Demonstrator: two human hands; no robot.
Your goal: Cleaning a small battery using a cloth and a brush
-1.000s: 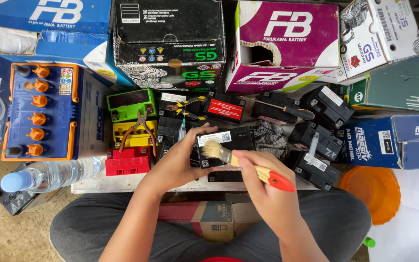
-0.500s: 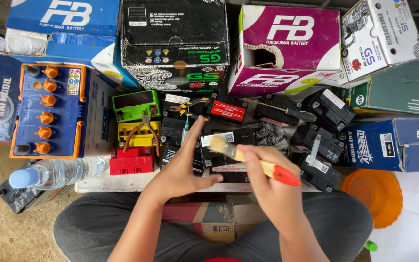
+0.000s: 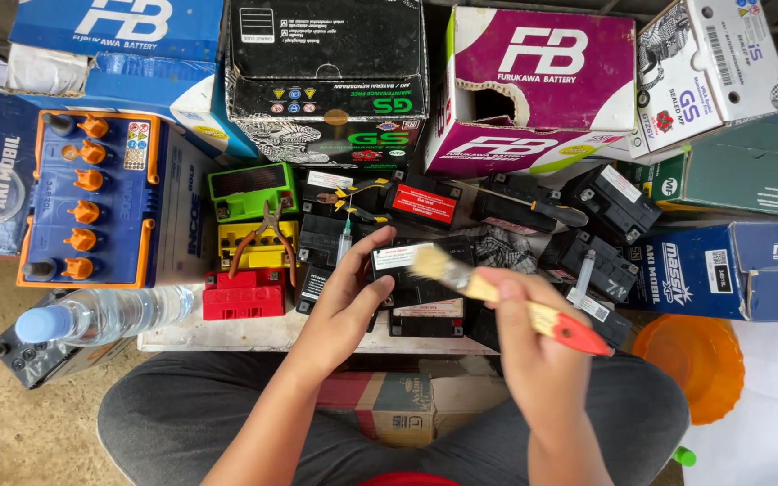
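My left hand [image 3: 346,297] grips the left end of a small black battery [image 3: 420,270] with a white label, which rests among other batteries on a low board. My right hand [image 3: 520,335] holds a paintbrush [image 3: 497,295] with a wooden shaft and red handle end. Its pale bristles lie over the battery's top right part. I sit cross-legged in grey trousers behind the board.
Green [image 3: 251,191], yellow [image 3: 254,247] and red [image 3: 243,294] small batteries lie left, with pliers [image 3: 265,234] on them. A large blue battery with orange caps [image 3: 92,200], a water bottle [image 3: 101,318], an orange bowl [image 3: 688,355], a screwdriver [image 3: 533,205] and stacked cardboard boxes surround the board.
My left hand, spread open beside the battery half a second ago, has closed on its left end. The brush has shifted right across the battery top.
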